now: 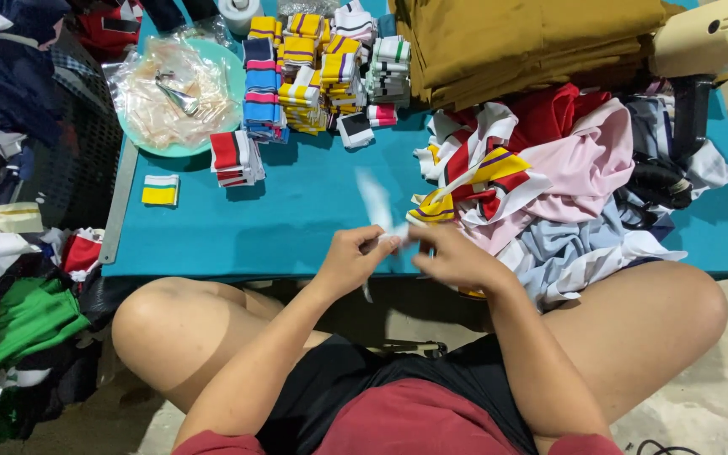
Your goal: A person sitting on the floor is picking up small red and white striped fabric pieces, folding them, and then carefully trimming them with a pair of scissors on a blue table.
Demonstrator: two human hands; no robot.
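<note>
Hands met at the near edge of the teal table [297, 211]: your left hand [354, 257] and right hand [455, 257] both pinched a blurred white fabric strip [377, 202], just beside the heap of striped and pink garments [541, 177], with stacked striped knit cuffs [313, 72] well beyond.

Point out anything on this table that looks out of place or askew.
One yellow-and-white striped cuff lies alone near the table's left edge, apart from the stacked cuffs. The garment heap sprawls unfolded, spilling over the front edge of the teal table.
</note>
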